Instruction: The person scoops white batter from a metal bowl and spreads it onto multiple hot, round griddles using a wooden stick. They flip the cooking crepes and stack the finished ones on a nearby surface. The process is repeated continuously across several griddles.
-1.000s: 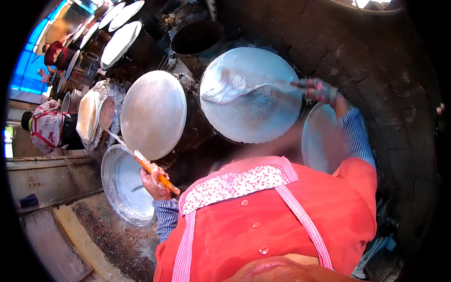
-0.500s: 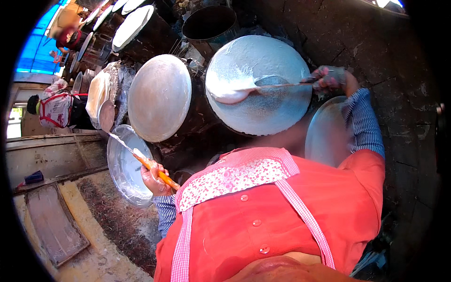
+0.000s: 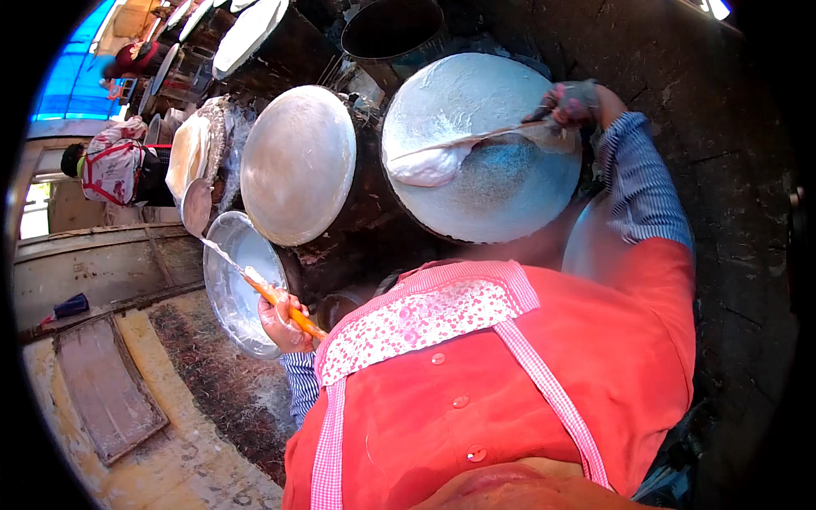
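My right hand (image 3: 571,104), in a patterned glove, grips a long thin spreader (image 3: 476,138) lying over the large round griddle (image 3: 501,204) at upper centre right. A white mound of batter (image 3: 429,166) sits beneath the blade on the griddle's left side. My left hand (image 3: 285,319) is closed on the orange handle (image 3: 302,319) of a long ladle, whose round bowl (image 3: 195,206) is raised to the left. Below that ladle is a wide metal basin (image 3: 242,331) with white residue or liquid in it. Steam partly blurs the area under my right arm.
A second griddle (image 3: 297,166) stands left of mine, another (image 3: 585,238) is behind my right arm. Pale thin sheets (image 3: 187,153) are stacked further left. An empty-looking drum (image 3: 391,42) stands at the back. Two people (image 3: 115,166) are at the far left. A dark wall encloses the right.
The whole view has shifted, raising the griddles in the picture. My right hand has worked the spreader across the batter, changing the mound's shape. My left hand still holds the ladle in much the same position.
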